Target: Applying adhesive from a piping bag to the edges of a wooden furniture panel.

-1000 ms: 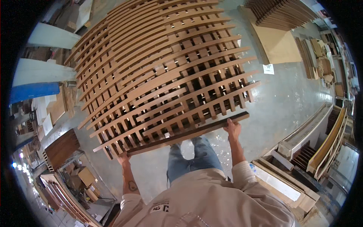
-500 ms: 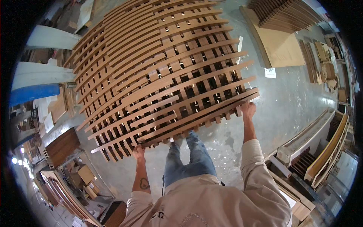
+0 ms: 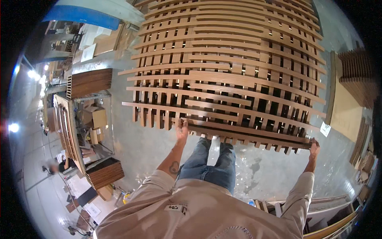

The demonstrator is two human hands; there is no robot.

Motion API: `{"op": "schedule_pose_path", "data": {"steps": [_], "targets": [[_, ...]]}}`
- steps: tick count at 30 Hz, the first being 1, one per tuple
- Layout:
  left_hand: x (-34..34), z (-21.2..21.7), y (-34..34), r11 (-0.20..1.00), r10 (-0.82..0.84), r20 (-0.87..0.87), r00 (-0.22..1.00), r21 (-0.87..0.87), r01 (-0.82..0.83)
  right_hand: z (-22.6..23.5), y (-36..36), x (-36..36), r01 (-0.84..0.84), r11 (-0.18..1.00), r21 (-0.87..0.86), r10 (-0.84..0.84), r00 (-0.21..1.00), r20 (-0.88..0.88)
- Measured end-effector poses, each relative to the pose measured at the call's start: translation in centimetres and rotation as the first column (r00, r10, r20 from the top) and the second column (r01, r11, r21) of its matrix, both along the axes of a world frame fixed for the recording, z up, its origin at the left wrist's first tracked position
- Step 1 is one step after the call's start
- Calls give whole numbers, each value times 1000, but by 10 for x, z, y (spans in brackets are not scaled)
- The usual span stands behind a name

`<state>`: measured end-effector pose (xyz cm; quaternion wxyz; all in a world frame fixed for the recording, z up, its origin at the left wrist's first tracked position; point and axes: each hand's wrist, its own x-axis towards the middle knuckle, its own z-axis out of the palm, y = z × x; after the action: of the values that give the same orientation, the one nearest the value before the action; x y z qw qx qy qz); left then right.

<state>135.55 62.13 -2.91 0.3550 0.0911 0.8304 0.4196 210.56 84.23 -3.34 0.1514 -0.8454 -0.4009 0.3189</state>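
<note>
A big stack of long brown wooden slats (image 3: 223, 75), laid crosswise in open layers, fills the space in front of me. At its near edge a brown wooden slat (image 3: 254, 137) stretches between my hands, close against the stack's front. My left hand (image 3: 182, 130) is closed at the slat's left end, fingers up and curled. At the right end, my right hand (image 3: 314, 147) has its fingers wrapped around the tip. Whether the slat rests on the strips below or hangs just off them, I cannot tell.
A tan board (image 3: 346, 103) carrying a dark slat stack (image 3: 356, 71) lies at the right. Shelving with cardboard boxes (image 3: 94, 117) stands left, near a dark wood stack (image 3: 104, 173). Farther left is another person (image 3: 63, 165). A long trough-like unit (image 3: 330, 205) is behind my right arm.
My view has turned, so the stack sits farther right and lies straighter across. Both hands still grip the slat's ends along the stack's near edge.
</note>
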Motion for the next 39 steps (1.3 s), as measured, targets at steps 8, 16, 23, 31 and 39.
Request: {"op": "schedule_pose_path", "data": {"steps": [8, 16, 23, 31, 39], "targets": [[-37, 35, -16, 990, 122, 105, 987, -86, -113, 53, -38, -49, -136, 986, -93, 148, 979, 139], [-170, 10, -51, 989, 136, -8, 991, 60, -135, 48, -76, -176, -15, 1000, -3, 14, 999, -34], [-217, 9, -43, 957, -115, -109, 987, -278, 81, 43, -77, -241, -83, 995, -55, 82, 997, -14], [-397, -48, -83, 931, -345, -603, 719, -314, 184, 84, -69, -370, -278, 937, 211, 242, 953, 182], [-493, -53, -64, 920, -315, -342, 885, -341, 196, 78, -54, -479, -492, 860, -138, 503, 862, 65]]}}
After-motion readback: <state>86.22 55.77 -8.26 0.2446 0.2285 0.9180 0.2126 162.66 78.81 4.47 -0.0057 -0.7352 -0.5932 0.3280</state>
